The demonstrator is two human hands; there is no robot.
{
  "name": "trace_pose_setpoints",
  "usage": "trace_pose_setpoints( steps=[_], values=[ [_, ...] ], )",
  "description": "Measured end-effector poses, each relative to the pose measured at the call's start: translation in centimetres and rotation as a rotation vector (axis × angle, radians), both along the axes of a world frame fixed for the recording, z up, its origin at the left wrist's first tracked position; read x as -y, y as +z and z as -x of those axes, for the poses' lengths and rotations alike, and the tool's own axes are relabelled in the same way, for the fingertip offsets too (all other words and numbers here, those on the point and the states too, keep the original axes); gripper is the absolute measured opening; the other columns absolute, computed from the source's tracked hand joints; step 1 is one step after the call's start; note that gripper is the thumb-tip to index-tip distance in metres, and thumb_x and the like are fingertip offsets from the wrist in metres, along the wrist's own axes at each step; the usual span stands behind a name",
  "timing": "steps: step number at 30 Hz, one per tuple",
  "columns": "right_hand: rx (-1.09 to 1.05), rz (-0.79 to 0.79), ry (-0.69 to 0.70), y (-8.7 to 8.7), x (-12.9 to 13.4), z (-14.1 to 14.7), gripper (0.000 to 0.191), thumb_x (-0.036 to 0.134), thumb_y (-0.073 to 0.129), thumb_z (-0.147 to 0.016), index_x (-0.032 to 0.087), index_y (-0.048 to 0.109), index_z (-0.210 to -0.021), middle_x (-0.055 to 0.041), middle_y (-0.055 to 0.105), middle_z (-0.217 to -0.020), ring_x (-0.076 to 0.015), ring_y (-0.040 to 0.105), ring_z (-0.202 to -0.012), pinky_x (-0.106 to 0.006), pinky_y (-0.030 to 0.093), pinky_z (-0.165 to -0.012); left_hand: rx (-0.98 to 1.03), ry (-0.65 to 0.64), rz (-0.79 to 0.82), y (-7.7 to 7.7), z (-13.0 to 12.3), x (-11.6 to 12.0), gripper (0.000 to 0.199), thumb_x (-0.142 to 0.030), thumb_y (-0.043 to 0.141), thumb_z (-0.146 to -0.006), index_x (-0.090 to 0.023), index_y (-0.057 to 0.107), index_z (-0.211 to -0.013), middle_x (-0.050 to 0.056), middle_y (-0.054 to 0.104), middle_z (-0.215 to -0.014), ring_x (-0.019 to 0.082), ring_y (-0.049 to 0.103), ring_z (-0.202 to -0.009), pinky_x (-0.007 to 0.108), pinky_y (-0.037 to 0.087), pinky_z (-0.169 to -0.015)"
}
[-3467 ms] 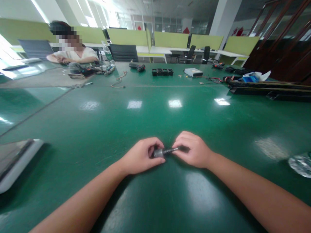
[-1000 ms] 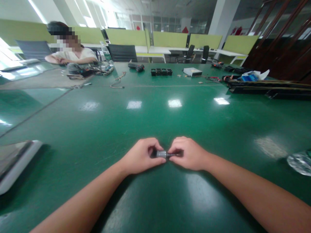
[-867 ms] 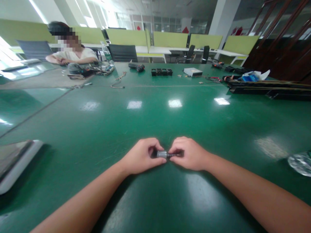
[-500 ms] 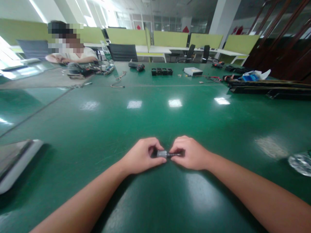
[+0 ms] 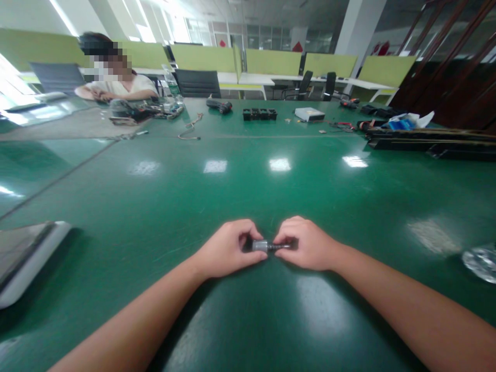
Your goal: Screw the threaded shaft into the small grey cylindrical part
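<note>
A small grey cylinder (image 5: 260,245) with a thin, dark, ridged shaft (image 5: 278,247) on its right end lies sideways low over the green table (image 5: 248,196). The thumb and fingers of my left hand (image 5: 228,249) pinch the cylinder. On the shaft side, my right hand (image 5: 306,244) has its thumb and index finger closed around the thin shaft. The two hands face each other with a small gap between the fingertips. The remaining fingers of both hands are curled and partly hidden.
A pale-edged flat device (image 5: 34,258) sits at the left edge, and a clear shiny object (image 5: 480,263) at the right. Along the back are a black block (image 5: 259,114), a silver box (image 5: 309,114), cables (image 5: 189,129) and black bars (image 5: 434,142). A person (image 5: 120,85) sits back left.
The whole view has shifted very slightly. My right fingers are a touch farther from the grey cylinder, and a little more of the dark shaft shows between the hands.
</note>
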State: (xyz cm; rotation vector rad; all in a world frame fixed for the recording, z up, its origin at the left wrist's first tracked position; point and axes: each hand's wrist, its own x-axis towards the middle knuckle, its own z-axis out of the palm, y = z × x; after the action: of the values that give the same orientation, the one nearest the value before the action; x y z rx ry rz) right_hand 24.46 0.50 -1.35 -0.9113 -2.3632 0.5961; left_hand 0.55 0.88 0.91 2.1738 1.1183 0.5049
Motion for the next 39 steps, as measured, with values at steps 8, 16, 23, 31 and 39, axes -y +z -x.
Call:
trace_pose_setpoints(
  steps=[8,16,23,31,39],
  values=[
    [0.012,0.003,-0.027,0.1,-0.1,-0.2,0.008,0.017,0.075,-0.075,0.019,0.071,-0.081,-0.0012,0.072,-0.08,-0.0174,0.066,-0.078,-0.034,0.044,-0.084,-0.013,-0.001,-0.016,-0.2,0.2,-0.1,0.021,-0.036,0.074,-0.077,-0.018,0.068,-0.084,-0.003,0.058,-0.068,0.012,0.049,-0.06,0.022,0.034,-0.054],
    [0.006,0.002,-0.036,0.0,-0.2,-0.4,0.008,0.017,0.076,-0.074,0.019,0.07,-0.08,-0.001,0.072,-0.079,-0.0176,0.066,-0.078,-0.035,0.043,-0.085,-0.02,0.004,-0.004,-0.2,0.2,-0.1,0.022,-0.037,0.075,-0.076,-0.018,0.068,-0.085,-0.004,0.057,-0.067,0.012,0.049,-0.059,0.022,0.034,-0.054],
    [0.016,0.008,-0.043,0.1,-0.2,-0.6,0.008,0.017,0.076,-0.074,0.019,0.07,-0.078,-0.0008,0.072,-0.079,-0.0173,0.065,-0.077,-0.035,0.043,-0.084,-0.032,0.001,0.006,-0.1,0.2,-0.1,0.022,-0.037,0.075,-0.076,-0.018,0.068,-0.085,-0.004,0.057,-0.067,0.012,0.049,-0.059,0.022,0.033,-0.054],
    [0.023,0.019,-0.029,0.1,-0.4,-1.0,0.007,0.017,0.076,-0.073,0.018,0.069,-0.076,0.0001,0.07,-0.074,-0.0163,0.063,-0.074,-0.034,0.043,-0.082,-0.041,0.0,0.005,-0.2,0.3,-0.1,0.024,-0.039,0.075,-0.077,-0.018,0.068,-0.086,-0.003,0.057,-0.067,0.012,0.049,-0.059,0.022,0.034,-0.055],
    [0.033,0.024,-0.013,0.4,-0.6,-1.3,0.006,0.015,0.074,-0.073,0.018,0.069,-0.074,0.001,0.067,-0.07,-0.0151,0.06,-0.069,-0.032,0.043,-0.078,-0.031,0.005,0.028,-0.2,0.3,-0.1,0.024,-0.04,0.075,-0.077,-0.018,0.069,-0.086,-0.003,0.057,-0.067,0.012,0.049,-0.058,0.022,0.034,-0.054]
  ],
)
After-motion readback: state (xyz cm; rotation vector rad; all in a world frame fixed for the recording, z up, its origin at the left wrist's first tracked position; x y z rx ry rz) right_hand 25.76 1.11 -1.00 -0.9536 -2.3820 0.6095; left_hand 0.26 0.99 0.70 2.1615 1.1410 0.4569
